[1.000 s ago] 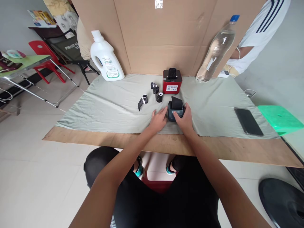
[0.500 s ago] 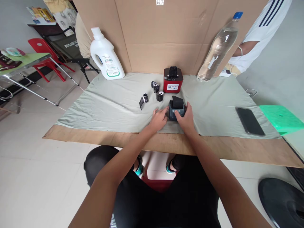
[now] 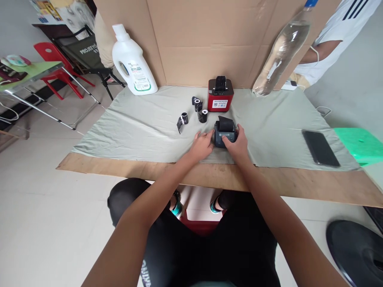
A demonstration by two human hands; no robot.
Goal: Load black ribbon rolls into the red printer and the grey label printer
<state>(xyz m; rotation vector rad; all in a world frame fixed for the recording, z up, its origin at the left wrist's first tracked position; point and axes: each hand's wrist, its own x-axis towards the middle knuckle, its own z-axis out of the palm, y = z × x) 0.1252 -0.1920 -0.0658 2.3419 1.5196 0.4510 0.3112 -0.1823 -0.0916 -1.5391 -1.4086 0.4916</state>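
Note:
A small dark grey printer (image 3: 225, 134) with its black lid raised sits on the green cloth (image 3: 143, 127) in front of me. My right hand (image 3: 237, 144) grips its right side and front, fingers curled round it. At the printer's left side rests my left hand (image 3: 202, 145), fingers spread, fingertips touching the casing. Behind it stands a red printer (image 3: 220, 95). Three black paper rolls (image 3: 197, 111) lie just left of the red printer.
A white detergent bottle (image 3: 131, 63) stands at the back left and a clear plastic bottle (image 3: 281, 50) leans on the cardboard wall at the back right. A black phone (image 3: 320, 148) lies on the cloth at the right. Another person in a white shirt (image 3: 335, 28) is behind the cardboard.
Both hands stay at the dark printer. My right hand has shifted a little over its front and right side. The camera has tilted slightly.

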